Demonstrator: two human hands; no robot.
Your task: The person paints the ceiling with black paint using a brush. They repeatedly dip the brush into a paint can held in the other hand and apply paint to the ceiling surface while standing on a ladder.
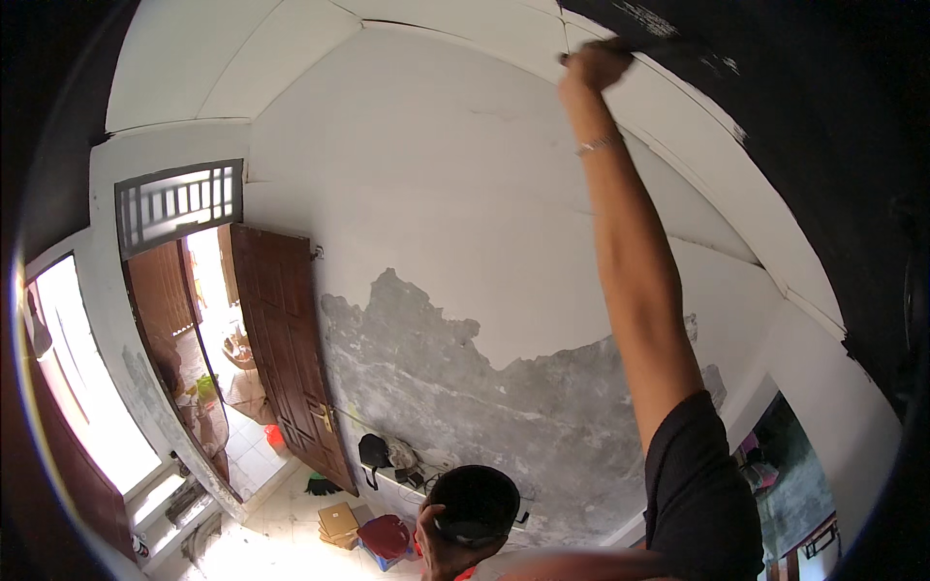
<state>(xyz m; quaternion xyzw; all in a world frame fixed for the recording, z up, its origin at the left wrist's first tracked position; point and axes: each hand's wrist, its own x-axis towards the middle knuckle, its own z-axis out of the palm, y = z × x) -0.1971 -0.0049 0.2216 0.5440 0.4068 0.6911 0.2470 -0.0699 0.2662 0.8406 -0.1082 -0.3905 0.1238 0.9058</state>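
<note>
Raised high toward the ceiling, my right hand (pixel 598 68) is closed around a dark paintbrush (pixel 612 45), which is blurred and hardly stands out from the black behind it. It is at the border between the white ceiling strip (pixel 668 107) and the black-painted ceiling area (pixel 804 107), where streaky light patches show. Low in the view, my left hand (pixel 444 554) grips a round black bowl (pixel 475 499) by its side. The bowl's inside is dark, and I cannot make out its contents.
A brown door (pixel 281 339) stands open at the left, beside a bright window (pixel 92 368). The white wall (pixel 465 194) has a bare grey patch (pixel 417 358) lower down. Cardboard boxes (pixel 338 523), a dark red item (pixel 384 535) and bags (pixel 387 452) lie below.
</note>
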